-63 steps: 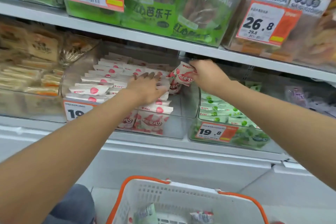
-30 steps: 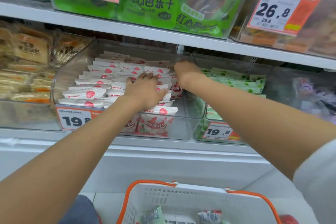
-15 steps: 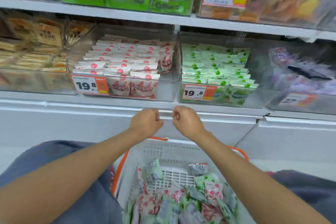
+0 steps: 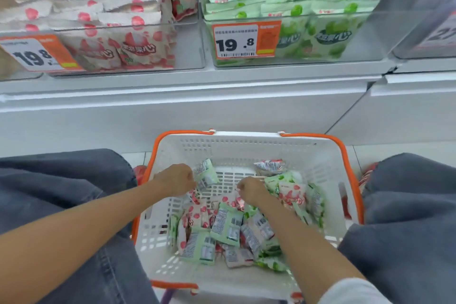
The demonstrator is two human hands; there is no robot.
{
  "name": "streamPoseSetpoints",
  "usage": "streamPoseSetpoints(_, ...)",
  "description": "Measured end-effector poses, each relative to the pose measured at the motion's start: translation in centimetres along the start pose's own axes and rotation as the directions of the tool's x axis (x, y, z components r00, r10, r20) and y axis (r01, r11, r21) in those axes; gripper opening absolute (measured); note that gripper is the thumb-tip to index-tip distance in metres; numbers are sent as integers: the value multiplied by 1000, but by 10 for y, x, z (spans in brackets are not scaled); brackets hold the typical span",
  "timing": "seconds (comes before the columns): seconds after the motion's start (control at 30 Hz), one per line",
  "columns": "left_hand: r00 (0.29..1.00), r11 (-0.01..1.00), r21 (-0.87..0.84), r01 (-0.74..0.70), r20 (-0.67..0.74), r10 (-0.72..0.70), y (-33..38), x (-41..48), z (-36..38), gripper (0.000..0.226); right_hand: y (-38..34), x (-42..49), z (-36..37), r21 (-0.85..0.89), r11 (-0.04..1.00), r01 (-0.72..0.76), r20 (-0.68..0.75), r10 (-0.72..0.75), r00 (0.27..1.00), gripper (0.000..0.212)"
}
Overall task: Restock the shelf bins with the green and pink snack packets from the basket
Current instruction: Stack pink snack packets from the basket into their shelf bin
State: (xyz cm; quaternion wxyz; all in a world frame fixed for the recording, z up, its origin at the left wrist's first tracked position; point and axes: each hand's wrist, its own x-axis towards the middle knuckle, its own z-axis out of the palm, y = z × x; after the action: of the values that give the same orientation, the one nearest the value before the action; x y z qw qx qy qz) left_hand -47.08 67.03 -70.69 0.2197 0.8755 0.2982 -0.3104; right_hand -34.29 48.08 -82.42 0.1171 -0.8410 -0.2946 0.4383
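A white basket with an orange rim [image 4: 246,135] sits on the floor between my knees. It holds a mixed heap of green packets [image 4: 227,224] and pink packets [image 4: 291,195]. My left hand [image 4: 176,179] is inside the basket at its left, fingers curled, pinching an upright green packet [image 4: 206,175]. My right hand [image 4: 251,190] reaches into the heap with its fingers curled down among the packets; whether it holds one is hidden. Above, the clear pink bin [image 4: 187,49] and the clear green bin [image 4: 370,39] stand side by side, both stacked with packets.
Orange price tags [image 4: 245,41] reading 19.8 hang on both bin fronts. A white shelf base [image 4: 222,106] runs below the bins. My knees in grey jeans [image 4: 61,192] flank the basket. Another clear bin [image 4: 431,32] stands at the far right.
Both hands have dropped from in front of the shelf edge into the basket. The view has tilted down and moved closer. My left hand now has a green packet at its fingers.
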Motion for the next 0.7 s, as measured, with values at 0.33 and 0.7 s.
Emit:
streamPoseSetpoints(0.33, 1000, 1000, -3, -3, 11, 3, 5, 6, 4, 12, -32, 18, 37, -265, 962, 67, 81, -47, 996, 17)
streamPoseSetpoints(0.7, 968, 941, -287, -178, -224, 115, 41, -18, -39, 70, -88, -64, -128, 41, 944, 329, -223, -312, 924, 14)
